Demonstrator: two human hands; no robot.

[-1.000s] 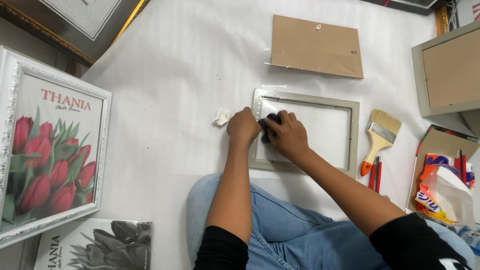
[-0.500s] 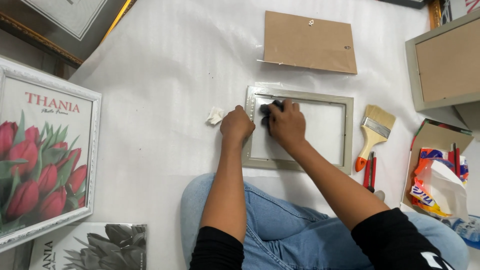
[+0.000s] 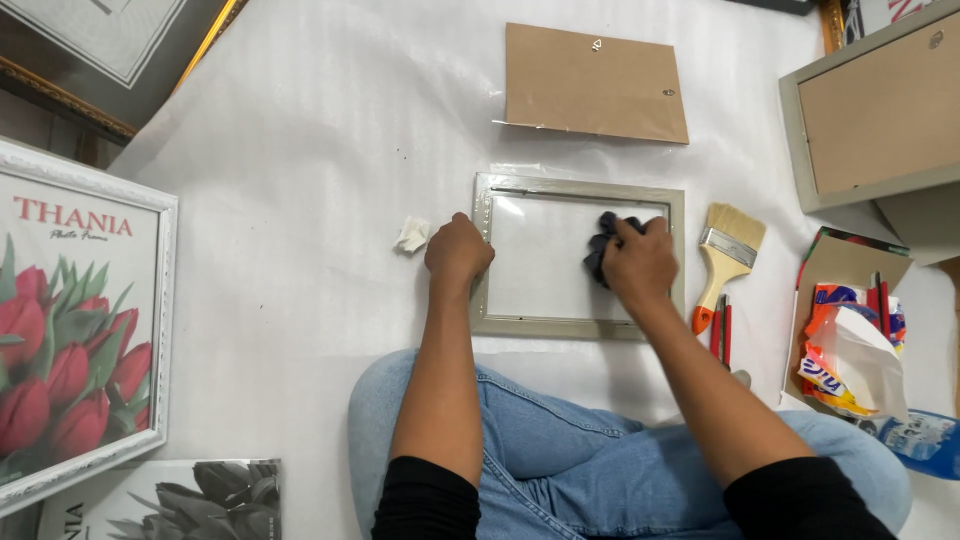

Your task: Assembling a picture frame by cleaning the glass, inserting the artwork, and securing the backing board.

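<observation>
Right hand (image 3: 640,262) presses dark cloth (image 3: 600,248)

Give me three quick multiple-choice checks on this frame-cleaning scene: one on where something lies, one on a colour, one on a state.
1. Where does the paintbrush lie?
A. Right of the grey picture frame
B. On the brown backing board
C. Left of the crumpled white tissue

2. What colour is the cloth under the right hand?
A. White
B. Dark
C. Yellow

3. How does the left hand stand?
A. Raised off the sheet
B. Gripping the paintbrush
C. Pressed on the frame's left edge

Answers: 1 A, the brush rests on the white sheet just past the frame's right side. 2 B, a dark wad shows at the fingertips on the glass. 3 C, the hand sits closed against the left rail, the tissue beside it.
</observation>
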